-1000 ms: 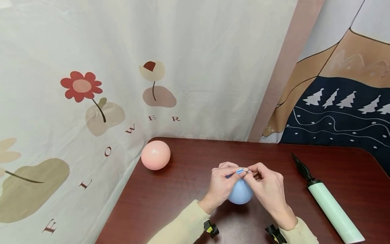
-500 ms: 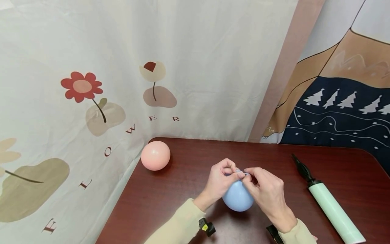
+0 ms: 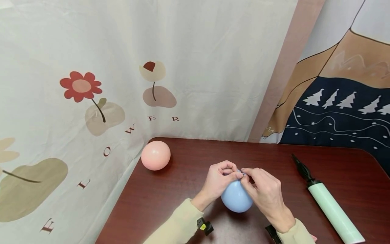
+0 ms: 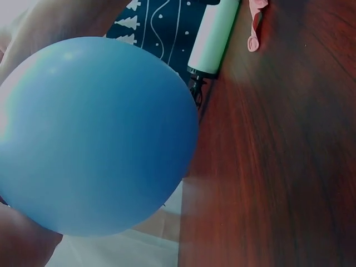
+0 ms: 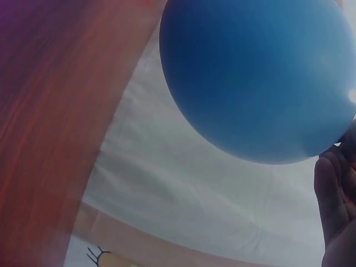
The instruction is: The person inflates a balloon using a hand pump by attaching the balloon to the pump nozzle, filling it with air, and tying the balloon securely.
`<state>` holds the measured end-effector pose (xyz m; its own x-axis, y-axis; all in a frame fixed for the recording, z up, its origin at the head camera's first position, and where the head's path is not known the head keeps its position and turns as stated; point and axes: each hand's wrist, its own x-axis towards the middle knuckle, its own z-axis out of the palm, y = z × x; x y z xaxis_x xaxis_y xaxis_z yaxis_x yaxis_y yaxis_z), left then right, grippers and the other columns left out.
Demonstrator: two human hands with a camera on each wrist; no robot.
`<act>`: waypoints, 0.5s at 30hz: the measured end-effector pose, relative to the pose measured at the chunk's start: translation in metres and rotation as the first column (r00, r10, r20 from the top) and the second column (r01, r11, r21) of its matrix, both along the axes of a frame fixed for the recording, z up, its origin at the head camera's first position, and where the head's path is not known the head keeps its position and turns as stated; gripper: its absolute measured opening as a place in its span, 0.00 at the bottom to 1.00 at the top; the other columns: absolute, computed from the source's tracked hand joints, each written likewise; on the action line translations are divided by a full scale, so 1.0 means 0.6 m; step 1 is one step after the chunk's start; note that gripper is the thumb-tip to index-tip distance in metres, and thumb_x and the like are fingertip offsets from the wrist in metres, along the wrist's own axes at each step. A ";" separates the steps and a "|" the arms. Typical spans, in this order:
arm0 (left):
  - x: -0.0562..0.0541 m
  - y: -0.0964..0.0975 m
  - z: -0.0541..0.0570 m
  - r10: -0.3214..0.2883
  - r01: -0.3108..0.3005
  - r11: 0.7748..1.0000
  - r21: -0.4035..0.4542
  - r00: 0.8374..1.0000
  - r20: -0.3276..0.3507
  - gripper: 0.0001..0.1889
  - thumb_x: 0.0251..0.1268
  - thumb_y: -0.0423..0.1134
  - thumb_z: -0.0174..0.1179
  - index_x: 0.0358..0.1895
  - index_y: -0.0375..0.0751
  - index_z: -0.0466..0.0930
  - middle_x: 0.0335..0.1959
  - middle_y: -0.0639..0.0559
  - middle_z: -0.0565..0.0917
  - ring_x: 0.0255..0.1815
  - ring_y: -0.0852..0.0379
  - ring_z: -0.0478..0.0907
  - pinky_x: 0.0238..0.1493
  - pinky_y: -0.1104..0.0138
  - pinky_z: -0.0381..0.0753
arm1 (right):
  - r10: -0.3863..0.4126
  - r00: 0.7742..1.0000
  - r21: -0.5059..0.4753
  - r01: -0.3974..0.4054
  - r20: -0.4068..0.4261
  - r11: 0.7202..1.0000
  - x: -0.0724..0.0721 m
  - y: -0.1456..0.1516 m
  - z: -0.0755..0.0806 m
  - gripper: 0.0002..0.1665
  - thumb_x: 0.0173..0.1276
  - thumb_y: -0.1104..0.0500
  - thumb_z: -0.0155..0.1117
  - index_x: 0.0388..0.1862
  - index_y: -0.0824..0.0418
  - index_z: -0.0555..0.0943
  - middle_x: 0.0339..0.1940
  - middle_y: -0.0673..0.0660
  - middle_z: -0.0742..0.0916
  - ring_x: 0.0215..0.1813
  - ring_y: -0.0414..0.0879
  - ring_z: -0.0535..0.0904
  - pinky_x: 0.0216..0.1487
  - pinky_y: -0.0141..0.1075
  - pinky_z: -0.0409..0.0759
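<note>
A blue inflated balloon (image 3: 237, 197) hangs below both hands, its neck uppermost. My left hand (image 3: 217, 179) pinches the neck between thumb and fingers from the left. From the right, my right hand (image 3: 265, 191) pinches the same neck, its fingertips close against the left ones. The neck itself is mostly hidden by the fingers. In the left wrist view the balloon (image 4: 100, 136) fills much of the picture; in the right wrist view the balloon (image 5: 261, 78) stands at the upper right, with fingers (image 5: 328, 183) at its lower edge.
A pink inflated balloon (image 3: 155, 155) sits at the table's far left corner. On the right lies a pale green hand pump (image 3: 335, 211) with a black nozzle. An uninflated pink balloon (image 4: 255, 28) lies on the dark red table (image 3: 182, 189). Printed curtains (image 3: 213, 67) hang behind.
The blue balloon has moved slightly down and left, and more of it shows. The left hand's fingers have shifted on the neck, hiding the blue end seen above the thumbs earlier.
</note>
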<state>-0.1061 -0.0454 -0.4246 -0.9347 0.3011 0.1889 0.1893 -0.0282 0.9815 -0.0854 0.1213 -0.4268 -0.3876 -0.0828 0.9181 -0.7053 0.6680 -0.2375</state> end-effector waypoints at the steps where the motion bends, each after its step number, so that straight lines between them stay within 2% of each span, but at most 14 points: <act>1: 0.000 -0.001 0.000 -0.004 0.004 1.000 -0.011 1.000 0.003 0.08 0.63 0.30 0.71 0.36 0.29 0.81 0.29 0.30 0.86 0.29 0.65 0.81 0.32 0.74 0.77 | 0.000 1.000 0.001 -0.001 0.002 1.000 0.000 0.000 0.000 0.15 0.71 0.59 0.55 0.33 0.61 0.87 0.26 0.51 0.88 0.21 0.39 0.72 0.20 0.29 0.70; 5: -0.002 -0.006 0.001 -0.039 0.040 0.997 -0.063 0.999 0.020 0.07 0.66 0.32 0.71 0.40 0.32 0.84 0.33 0.36 0.89 0.32 0.65 0.83 0.35 0.73 0.79 | 0.000 1.000 0.011 0.000 0.022 1.000 0.000 0.001 -0.002 0.14 0.70 0.59 0.54 0.33 0.60 0.87 0.25 0.50 0.87 0.22 0.38 0.73 0.20 0.29 0.71; 11: -0.003 -0.020 0.004 -0.097 0.099 0.985 -0.140 0.995 0.021 0.06 0.67 0.37 0.70 0.43 0.40 0.87 0.37 0.50 0.91 0.39 0.63 0.86 0.42 0.69 0.83 | 0.018 0.996 0.021 -0.020 0.090 1.000 0.005 0.004 -0.002 0.14 0.69 0.59 0.53 0.35 0.59 0.87 0.26 0.48 0.86 0.24 0.37 0.73 0.22 0.29 0.72; 13: -0.002 -0.024 0.006 -0.113 0.113 0.982 -0.150 0.994 0.012 0.06 0.67 0.38 0.70 0.43 0.42 0.87 0.37 0.53 0.90 0.40 0.62 0.87 0.44 0.68 0.84 | 0.033 0.993 0.022 -0.035 0.116 0.999 0.006 0.004 -0.003 0.14 0.68 0.59 0.54 0.35 0.59 0.87 0.26 0.48 0.85 0.25 0.37 0.74 0.23 0.30 0.72; 15: -0.002 -0.026 0.005 -0.124 0.115 0.976 -0.185 0.992 -0.036 0.06 0.66 0.37 0.69 0.42 0.43 0.87 0.36 0.55 0.90 0.41 0.63 0.88 0.46 0.67 0.84 | 0.046 0.989 0.025 -0.050 0.143 0.998 0.007 0.003 -0.004 0.12 0.66 0.60 0.55 0.36 0.59 0.87 0.27 0.47 0.85 0.25 0.38 0.75 0.24 0.31 0.74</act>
